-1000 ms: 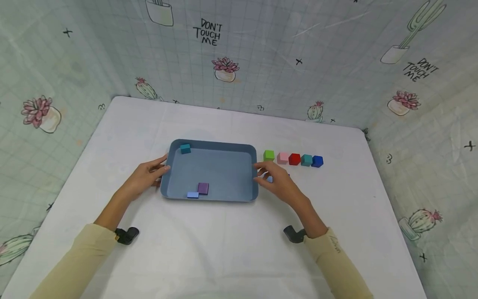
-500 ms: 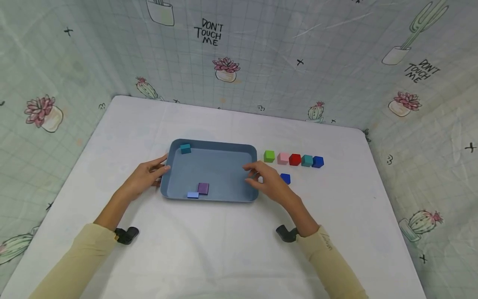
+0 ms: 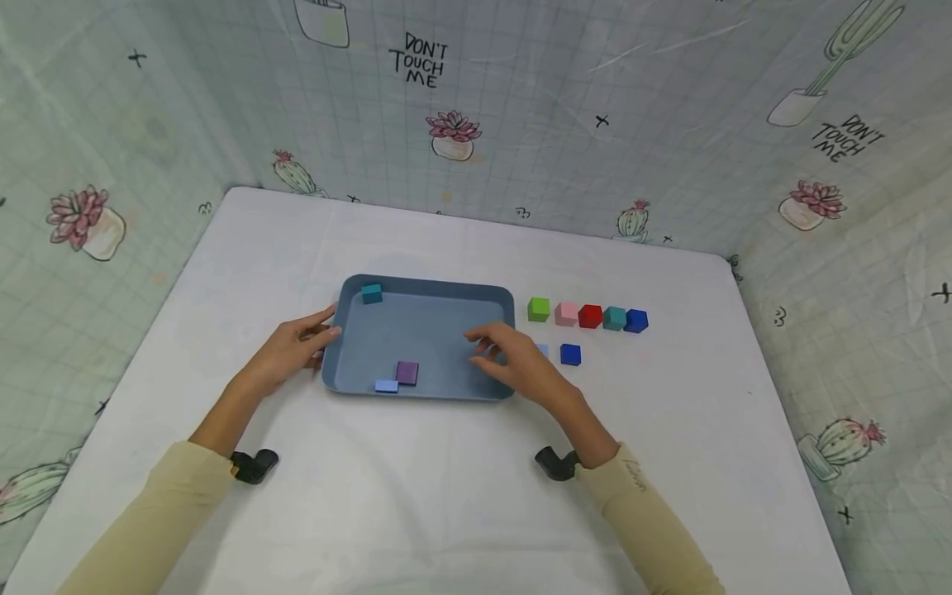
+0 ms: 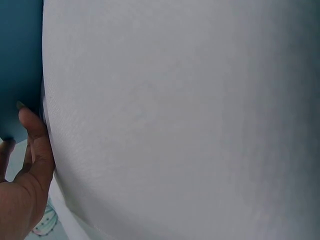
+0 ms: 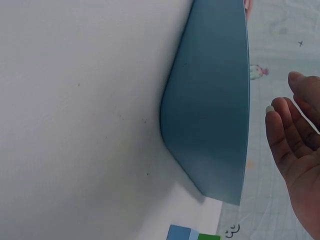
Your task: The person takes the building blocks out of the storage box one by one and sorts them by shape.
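A shallow blue-grey tray lies on the white table. My left hand rests at its left side, thumb tip at the rim and fingers along the outer wall. Over the tray's right part hovers my right hand, fingers loosely bent. A gap shows between its thumb and fingertips in the right wrist view, with nothing held. Inside the tray sit a teal block at the back left, a purple block and a light blue block near the front wall.
Right of the tray runs a row of cubes: green, pink, red, teal and blue. In front stand a blue cube and a light blue one, partly hidden by my right hand. Printed cloth hangs behind.
My right hand has moved left from the tray's right rim to over its inside, uncovering the front blue cube. The left hand stays in place at the tray.
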The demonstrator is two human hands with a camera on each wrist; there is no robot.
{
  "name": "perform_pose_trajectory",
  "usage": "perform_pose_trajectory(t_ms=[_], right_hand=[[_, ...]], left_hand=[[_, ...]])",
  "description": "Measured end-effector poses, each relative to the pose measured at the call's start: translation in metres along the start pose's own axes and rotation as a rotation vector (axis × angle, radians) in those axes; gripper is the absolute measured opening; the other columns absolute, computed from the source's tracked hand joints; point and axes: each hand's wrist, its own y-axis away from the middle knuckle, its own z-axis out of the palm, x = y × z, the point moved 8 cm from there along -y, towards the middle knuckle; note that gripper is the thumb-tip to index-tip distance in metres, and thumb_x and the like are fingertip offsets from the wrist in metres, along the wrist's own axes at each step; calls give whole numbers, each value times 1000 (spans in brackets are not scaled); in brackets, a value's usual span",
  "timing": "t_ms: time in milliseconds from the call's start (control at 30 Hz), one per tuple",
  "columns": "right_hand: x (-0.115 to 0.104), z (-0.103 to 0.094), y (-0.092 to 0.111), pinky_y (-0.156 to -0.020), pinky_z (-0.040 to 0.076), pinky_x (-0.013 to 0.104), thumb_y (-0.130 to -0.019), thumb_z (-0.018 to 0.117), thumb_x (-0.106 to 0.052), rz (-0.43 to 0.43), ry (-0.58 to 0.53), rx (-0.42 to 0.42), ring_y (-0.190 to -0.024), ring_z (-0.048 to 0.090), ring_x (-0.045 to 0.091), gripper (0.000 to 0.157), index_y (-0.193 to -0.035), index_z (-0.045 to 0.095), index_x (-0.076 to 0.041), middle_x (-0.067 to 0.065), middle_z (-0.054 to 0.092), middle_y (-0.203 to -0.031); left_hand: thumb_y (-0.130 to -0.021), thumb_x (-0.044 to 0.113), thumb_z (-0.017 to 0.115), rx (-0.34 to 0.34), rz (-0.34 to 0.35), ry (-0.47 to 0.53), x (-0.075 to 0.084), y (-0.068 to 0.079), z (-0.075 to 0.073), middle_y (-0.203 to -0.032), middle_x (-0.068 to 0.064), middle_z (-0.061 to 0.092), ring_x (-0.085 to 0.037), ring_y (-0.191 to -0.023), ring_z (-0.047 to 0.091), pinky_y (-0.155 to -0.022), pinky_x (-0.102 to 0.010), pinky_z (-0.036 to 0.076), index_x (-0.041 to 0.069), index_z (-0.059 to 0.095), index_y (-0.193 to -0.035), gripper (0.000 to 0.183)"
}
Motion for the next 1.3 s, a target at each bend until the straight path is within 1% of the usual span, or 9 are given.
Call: perform_pose_trajectory(t_ms=[200, 400, 567, 800, 1000, 1300], right_hand=[[-5, 6, -4, -78, 51, 30, -85, 68, -2, -15, 6, -16, -91, 57, 14, 38, -121, 56, 1, 14, 59, -110], [-6, 15, -7, -78, 50, 26, -86, 68, -2, -28, 4, -39, -92, 59, 19, 37, -121, 56, 1, 14, 59, -110], [-8, 22, -10, -78, 49, 24, -87, 67, -4, -60, 12, -64, -92, 59, 18, 37, -122, 55, 1, 14, 59, -111], [2, 25, -11, -79, 49, 24, -89, 67, -10, 0, 13, -72, -92, 57, 11, 37, -123, 55, -2, 9, 61, -112], [3, 29, -11, -80, 49, 25, -88, 67, -8, -13, 2, -72, -93, 57, 14, 37, -122, 56, 0, 12, 60, -112], [10, 39, -9, -79, 48, 21, -88, 68, -11, 14, 42, -67, -91, 55, 10, 37, -122, 56, -3, 7, 60, -111]], left_hand=[[-97, 35, 52, -1, -2, -4, 0, -1, 0, -139, -28, 37, -39, -113, 51, -73, -31, 53, 19, 22, -151, 63], [-97, 35, 52, 4, 1, -8, 1, -1, -1, -137, -28, 39, -38, -112, 51, -72, -29, 53, 19, 23, -150, 63], [-97, 35, 52, 12, -6, -19, 1, 0, -1, -137, -28, 39, -38, -110, 52, -73, -30, 53, 18, 23, -150, 63], [-97, 35, 53, 21, -5, -26, 0, 0, -1, -138, -27, 39, -38, -109, 53, -73, -31, 53, 18, 24, -150, 63], [-97, 35, 53, 27, -7, -37, 1, 1, -1, -136, -28, 41, -38, -109, 53, -74, -31, 53, 18, 24, -150, 63], [-98, 32, 52, 19, 1, -6, 1, 3, 0, -141, -26, 36, -40, -112, 51, -74, -32, 53, 19, 24, -150, 60]])
